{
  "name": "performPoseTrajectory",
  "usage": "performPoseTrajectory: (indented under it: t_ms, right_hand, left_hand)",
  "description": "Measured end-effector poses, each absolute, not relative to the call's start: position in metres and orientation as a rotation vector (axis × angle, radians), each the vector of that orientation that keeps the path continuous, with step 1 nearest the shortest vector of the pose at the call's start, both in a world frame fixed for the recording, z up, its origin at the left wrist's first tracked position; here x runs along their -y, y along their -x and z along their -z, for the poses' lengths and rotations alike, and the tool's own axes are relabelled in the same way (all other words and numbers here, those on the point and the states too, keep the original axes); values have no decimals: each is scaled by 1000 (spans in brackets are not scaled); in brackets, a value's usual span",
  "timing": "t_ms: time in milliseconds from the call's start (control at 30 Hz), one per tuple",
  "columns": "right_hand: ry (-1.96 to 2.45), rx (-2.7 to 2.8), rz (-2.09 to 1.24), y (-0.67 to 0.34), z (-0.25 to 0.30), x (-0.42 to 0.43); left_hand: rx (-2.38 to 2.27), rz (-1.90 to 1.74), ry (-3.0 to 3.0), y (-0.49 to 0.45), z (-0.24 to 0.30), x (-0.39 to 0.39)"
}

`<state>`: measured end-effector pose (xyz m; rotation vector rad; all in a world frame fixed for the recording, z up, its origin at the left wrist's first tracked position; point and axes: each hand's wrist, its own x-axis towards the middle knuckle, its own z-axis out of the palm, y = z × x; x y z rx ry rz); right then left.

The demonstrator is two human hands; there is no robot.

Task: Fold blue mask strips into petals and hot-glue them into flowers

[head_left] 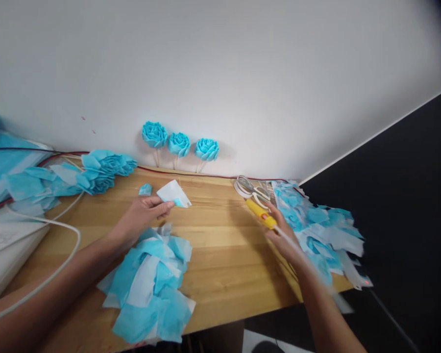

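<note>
My left hand (141,218) pinches a small white and blue fabric piece (174,193) above the wooden table (224,255). Below it lies a heap of cut blue and white fabric pieces (150,284). My right hand (281,233) is closed around a yellow tool (260,213) with a white cord, near the table's right side. White-handled scissors (248,189) lie just beyond the tool's tip. Another heap of blue scraps (316,228) sits to the right of that hand.
Three blue fabric roses on sticks (179,143) lean against the white wall. More blue fabric flowers and cloth (95,171) lie at the back left, with a white cable (66,255) and a white box (3,250). The table's right edge drops to a dark floor.
</note>
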<state>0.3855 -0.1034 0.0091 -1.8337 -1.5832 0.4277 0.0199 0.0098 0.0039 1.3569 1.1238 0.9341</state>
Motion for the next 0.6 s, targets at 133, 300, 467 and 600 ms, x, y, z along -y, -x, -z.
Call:
performPoseTrajectory:
  t_ms: [133, 300, 467, 600]
  right_hand:
    - [1392, 1210, -821, -342, -27, 87]
    - [1091, 1203, -1161, -286, -42, 52]
    - [958, 1317, -1275, -257, -40, 21]
    - [1015, 1327, -1299, -256, -21, 21]
  left_hand:
    - [-1147, -913, -1342, -20, -5, -9]
    - [-1123, -929, -1315, -19, 0, -11]
    - [-1046, -1010, -1239, -18, 7, -16]
    - [-1064, -991, -1221, -18, 10, -18]
